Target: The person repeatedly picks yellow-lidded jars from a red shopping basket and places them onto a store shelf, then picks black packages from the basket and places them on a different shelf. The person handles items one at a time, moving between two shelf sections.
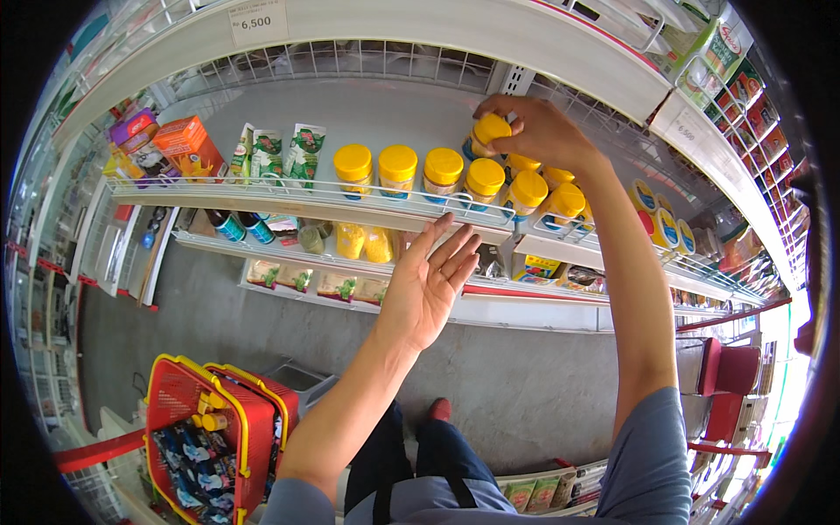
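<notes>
My right hand (pixel 541 131) grips a small jar with a yellow lid (pixel 491 127) above the white metal shelf (pixel 394 105). Just in front of it, more jars of the same kind crowd together, one of them a yellow-lidded jar (pixel 528 190). Leftward along the wire rail (pixel 315 184) runs a row of matching jars, with a jar (pixel 352 164) at its left end. My left hand (pixel 430 282) is empty, palm up and fingers spread, below the shelf's front edge. The held jar's lower part is partly hidden.
Green-and-white pouches (pixel 304 152) and an orange box (pixel 189 147) stand farther left. Lower shelves hold yellow packets (pixel 364 241) and dark bottles (pixel 226 226). A red shopping basket (pixel 243 420) with yellow handles contains dark packets and several yellow-lidded jars. An upper shelf (pixel 407 26) overhangs my right hand.
</notes>
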Motion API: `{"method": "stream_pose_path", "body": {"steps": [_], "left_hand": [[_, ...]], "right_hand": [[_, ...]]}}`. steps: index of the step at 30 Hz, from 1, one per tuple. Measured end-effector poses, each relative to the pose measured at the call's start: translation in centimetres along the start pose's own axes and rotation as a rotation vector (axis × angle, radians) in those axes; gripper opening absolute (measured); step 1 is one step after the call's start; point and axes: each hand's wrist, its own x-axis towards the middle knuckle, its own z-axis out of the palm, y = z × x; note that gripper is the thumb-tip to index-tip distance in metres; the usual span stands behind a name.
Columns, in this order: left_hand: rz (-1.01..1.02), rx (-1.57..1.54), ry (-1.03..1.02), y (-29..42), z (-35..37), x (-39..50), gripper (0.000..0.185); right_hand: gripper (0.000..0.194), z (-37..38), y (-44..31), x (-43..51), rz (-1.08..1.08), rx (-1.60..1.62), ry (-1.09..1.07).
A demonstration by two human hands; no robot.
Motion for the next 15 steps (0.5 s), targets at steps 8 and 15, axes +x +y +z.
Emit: {"method": "stream_pose_path", "body": {"steps": [8, 15], "left_hand": [[0.001, 0.011, 0.000, 0.21, -0.59, -0.25, 0.051], [-0.015, 0.008, -0.007, -0.11, -0.61, -0.29, 0.050]], "right_hand": [[0.050, -0.05, 0.82, 0.59, -0.041, -0.094, -0.235], [0.049, -0.27, 0.56, 0.45, -0.094, 0.042, -0.288]]}}
